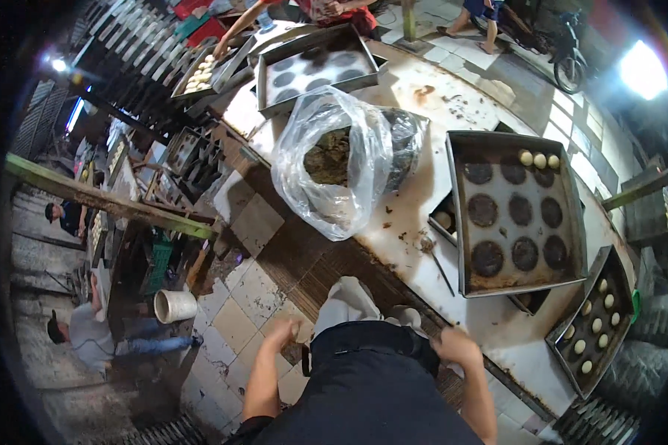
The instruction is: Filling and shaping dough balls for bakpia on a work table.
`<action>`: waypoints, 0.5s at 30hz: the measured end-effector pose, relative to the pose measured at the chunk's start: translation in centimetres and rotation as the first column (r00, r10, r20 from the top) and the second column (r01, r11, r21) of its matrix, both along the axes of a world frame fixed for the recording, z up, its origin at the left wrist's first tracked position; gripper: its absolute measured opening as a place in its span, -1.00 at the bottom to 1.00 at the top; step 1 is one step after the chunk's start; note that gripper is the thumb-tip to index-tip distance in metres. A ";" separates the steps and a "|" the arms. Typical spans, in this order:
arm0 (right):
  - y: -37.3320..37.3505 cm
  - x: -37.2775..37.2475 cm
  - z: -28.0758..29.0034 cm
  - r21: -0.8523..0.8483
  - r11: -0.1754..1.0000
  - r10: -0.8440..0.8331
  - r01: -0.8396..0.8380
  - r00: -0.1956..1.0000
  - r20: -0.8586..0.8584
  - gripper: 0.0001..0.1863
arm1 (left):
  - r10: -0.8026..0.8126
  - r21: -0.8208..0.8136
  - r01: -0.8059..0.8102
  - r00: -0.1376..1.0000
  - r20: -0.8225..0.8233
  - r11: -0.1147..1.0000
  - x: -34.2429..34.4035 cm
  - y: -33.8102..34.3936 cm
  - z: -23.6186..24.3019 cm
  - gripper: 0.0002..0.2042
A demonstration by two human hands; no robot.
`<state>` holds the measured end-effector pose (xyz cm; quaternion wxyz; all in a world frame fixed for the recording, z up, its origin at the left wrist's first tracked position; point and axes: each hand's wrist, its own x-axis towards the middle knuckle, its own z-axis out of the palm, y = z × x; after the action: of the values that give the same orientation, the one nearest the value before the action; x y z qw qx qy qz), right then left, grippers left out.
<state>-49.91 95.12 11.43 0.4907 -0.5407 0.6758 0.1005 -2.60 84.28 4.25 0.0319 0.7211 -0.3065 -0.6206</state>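
Low at my left side, my left hand (281, 334) hangs over the tiled floor beside my dark clothing; its fingers are blurred and partly hidden. Close to my right hip is my right hand (456, 348), next to the table edge, its fingers mostly turned from sight. Ahead stands a large clear plastic bag (367, 174) with a crumbly brown mass (328, 157) inside. To its right, a square metal baking tray (520, 278) has round dark marks and three pale dough balls (539, 159) at the far side. A thin dark stick-like tool (442, 271) lies beside that tray.
The white worktable (416, 252) curves ahead and right. Another marked tray (315, 70) sits far left on it; a tray of several dough balls (597, 324) is at the right. A white bucket (175, 305) and a wooden beam (111, 196) are left. Other people (89, 337) are around.
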 end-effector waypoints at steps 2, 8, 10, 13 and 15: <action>-5.4 1.2 3.5 -0.307 0.937 -0.113 0.166 0.977 0.182 -0.66 | 0.227 -0.103 -0.261 0.937 -0.266 0.960 -0.8 -4.3 3.8 -0.60; -21.1 11.7 10.6 -0.595 0.697 0.006 0.400 0.827 0.562 -0.74 | -0.035 -0.281 -0.209 0.742 -0.669 0.937 -4.3 -13.2 10.0 -0.55; -26.1 16.1 9.7 -0.652 0.628 0.015 0.425 0.831 0.556 -0.75 | -0.008 -0.189 -0.259 0.571 -0.821 0.947 -4.5 -14.3 8.9 -0.54; -34.3 18.7 4.0 -0.830 0.421 -0.048 0.366 0.923 0.383 -0.75 | -0.004 -0.120 -0.216 0.470 -0.883 0.969 -3.4 -14.6 7.4 -0.57; -39.0 18.6 0.8 -0.921 0.308 -0.193 0.238 0.964 0.184 -0.74 | 0.045 -0.079 -0.247 0.458 -0.888 0.966 -1.3 -14.1 6.8 -0.64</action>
<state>-31.35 56.12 12.22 0.1136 -0.6302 0.6665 -0.3818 -3.92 70.18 11.02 0.3088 0.3164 -0.2426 -0.8635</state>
